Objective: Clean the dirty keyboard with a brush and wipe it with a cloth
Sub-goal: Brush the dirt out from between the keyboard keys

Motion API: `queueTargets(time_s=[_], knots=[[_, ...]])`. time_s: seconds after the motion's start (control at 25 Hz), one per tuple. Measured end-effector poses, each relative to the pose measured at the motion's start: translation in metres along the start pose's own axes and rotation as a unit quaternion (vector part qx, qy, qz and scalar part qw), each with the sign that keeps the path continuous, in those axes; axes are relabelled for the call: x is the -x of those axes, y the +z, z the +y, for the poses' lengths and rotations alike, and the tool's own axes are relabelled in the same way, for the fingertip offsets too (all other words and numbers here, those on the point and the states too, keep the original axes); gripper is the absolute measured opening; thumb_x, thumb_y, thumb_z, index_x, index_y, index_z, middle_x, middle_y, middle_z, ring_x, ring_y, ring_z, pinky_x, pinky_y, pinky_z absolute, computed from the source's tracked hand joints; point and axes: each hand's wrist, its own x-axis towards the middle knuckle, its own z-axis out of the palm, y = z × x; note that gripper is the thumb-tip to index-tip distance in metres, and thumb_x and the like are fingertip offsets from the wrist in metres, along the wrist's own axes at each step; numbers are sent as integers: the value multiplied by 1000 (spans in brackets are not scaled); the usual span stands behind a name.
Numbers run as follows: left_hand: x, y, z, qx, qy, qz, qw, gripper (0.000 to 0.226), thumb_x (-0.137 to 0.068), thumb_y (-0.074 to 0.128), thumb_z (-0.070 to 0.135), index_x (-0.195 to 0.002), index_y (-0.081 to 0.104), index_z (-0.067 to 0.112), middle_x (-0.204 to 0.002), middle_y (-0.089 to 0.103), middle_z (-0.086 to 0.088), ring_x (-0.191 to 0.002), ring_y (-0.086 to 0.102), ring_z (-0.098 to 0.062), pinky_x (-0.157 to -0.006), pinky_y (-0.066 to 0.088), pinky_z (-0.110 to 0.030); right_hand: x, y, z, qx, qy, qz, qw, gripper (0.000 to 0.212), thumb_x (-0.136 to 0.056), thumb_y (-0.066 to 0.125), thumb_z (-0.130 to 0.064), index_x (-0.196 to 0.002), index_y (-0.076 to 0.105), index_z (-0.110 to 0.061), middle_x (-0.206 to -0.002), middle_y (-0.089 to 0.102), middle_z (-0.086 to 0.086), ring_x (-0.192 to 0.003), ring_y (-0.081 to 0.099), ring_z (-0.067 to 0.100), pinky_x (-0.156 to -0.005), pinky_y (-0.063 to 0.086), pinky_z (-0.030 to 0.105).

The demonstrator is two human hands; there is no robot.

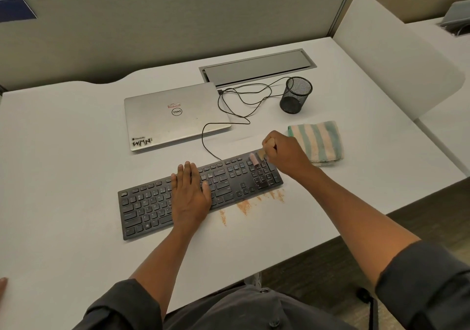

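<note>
— What are the hands doing?

— The left hand (191, 192) lies flat, fingers together, palm down on the middle of the keyboard (201, 194). The right hand (284, 155) is curled in a fist around the brush (257, 158), whose pinkish bristles touch the number keys at the keyboard's far right corner.

— And the cloth?

— The striped cloth (318, 142) lies folded on the desk (63, 177), just beyond the right hand (untouched). Orange dust (244, 206) streaks the desk along the keyboard's near edge.

— Anything unclear?

— The brush handle is mostly hidden in the fist, and its head is blurred.
</note>
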Motion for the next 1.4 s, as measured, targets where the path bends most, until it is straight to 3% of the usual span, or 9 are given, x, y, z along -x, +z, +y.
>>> queueTargets(time_s=[0.28, 0.48, 0.64, 0.84, 1.0, 1.12, 1.28, 1.4], knots=[[0, 0, 0, -5, 0, 3, 1000, 72, -99, 16, 42, -160, 18, 4, -167, 18, -14, -156, 9, -28, -127, 1, -42, -2, -8, -5, 135, 19, -128, 982, 10, -96, 50, -20, -90, 57, -15, -84, 60, 1, -82, 57, 21, -66, 38, 29], [0, 1, 0, 2, 0, 9, 1000, 72, -98, 17, 42, -159, 20, 4, -166, 20, -15, -156, 11, -28, -127, 1, -42, -12, -12, -6, 91, 27, -49, 994, 16, -96, 50, -22, -94, 63, -13, -89, 69, 6, -82, 61, 23, -65, 41, 29], [0, 1, 1, 1, 2, 10, 1000, 72, -98, 18, 41, -159, 21, 4, -166, 22, -15, -155, 12, -29, -127, 1, -42, -10, 1, -3, 104, 26, -50, 993, 27, -97, 53, -25, -98, 70, -4, -95, 70, 9, -89, 63, 27, -72, 43, 31], [0, 2, 0, -4, 1, 8, 1000, 71, -99, 18, 41, -159, 20, 4, -166, 20, -14, -156, 11, -28, -127, 1, -42, -13, -7, 1, 104, 68, -96, 988, 32, -97, 49, -26, -88, 68, -2, -79, 71, 14, -68, 65, 27, -61, 53, 36], [-1, 2, 0, -7, 0, 8, 1000, 71, -98, 18, 42, -159, 21, 4, -166, 21, -14, -156, 11, -28, -127, 1, -42, -19, -15, -1, 39, 71, -24, 996, 23, -96, 54, -30, -98, 64, -10, -87, 70, 10, -81, 68, 29, -74, 58, 44], [-1, 2, 0, -2, 0, 9, 1000, 70, -99, 20, 41, -159, 22, 4, -166, 22, -15, -155, 12, -29, -127, 3, -43, -15, -13, -3, 79, 61, -53, 994, 22, -97, 53, -26, -102, 63, -7, -87, 63, 7, -85, 67, 31, -76, 56, 45], [-1, 2, 0, -7, 0, 6, 1000, 71, -99, 18, 42, -159, 21, 4, -166, 21, -15, -156, 11, -29, -127, 1, -42, -18, -25, -16, 174, 47, -167, 969, 25, -99, 51, -24, -103, 66, -3, -96, 67, 13, -92, 65, 32, -82, 53, 43], [-1, 1, 1, -9, 1, 6, 1000, 71, -99, 17, 42, -159, 20, 4, -167, 20, -14, -156, 11, -28, -127, 2, -43, -25, -28, -10, 113, 45, -108, 987, 20, -97, 54, -22, -99, 66, -7, -92, 68, 9, -88, 66, 31, -83, 54, 46]])
